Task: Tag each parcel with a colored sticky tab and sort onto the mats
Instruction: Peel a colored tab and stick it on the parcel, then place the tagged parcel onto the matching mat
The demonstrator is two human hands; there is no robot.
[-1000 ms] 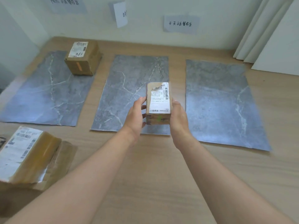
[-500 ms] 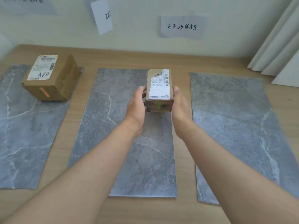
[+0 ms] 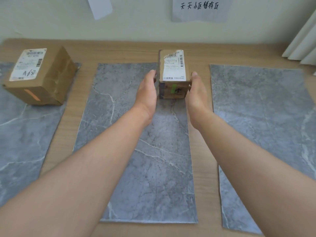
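A small brown parcel point(image 3: 173, 69) with a white shipping label on top and a green sticky tab point(image 3: 173, 87) on its near face sits at the far right corner of the middle grey mat point(image 3: 145, 168). My left hand point(image 3: 147, 94) holds its left side and my right hand point(image 3: 196, 98) holds its right side, thumbs up near the top edges. Most of my fingers are hidden behind the hands. A larger brown parcel point(image 3: 42, 74) with an orange tab point(image 3: 32, 94) stands on the left mat point(image 3: 20, 142).
A third grey mat point(image 3: 265, 117) lies to the right on the wooden table. Paper signs point(image 3: 199, 7) hang on the wall behind the mats. White curtain folds point(image 3: 302, 47) reach the table at the far right.
Both hands have carried the small parcel forward and lowered it onto the far end of the middle mat. The view has moved closer to the wall.
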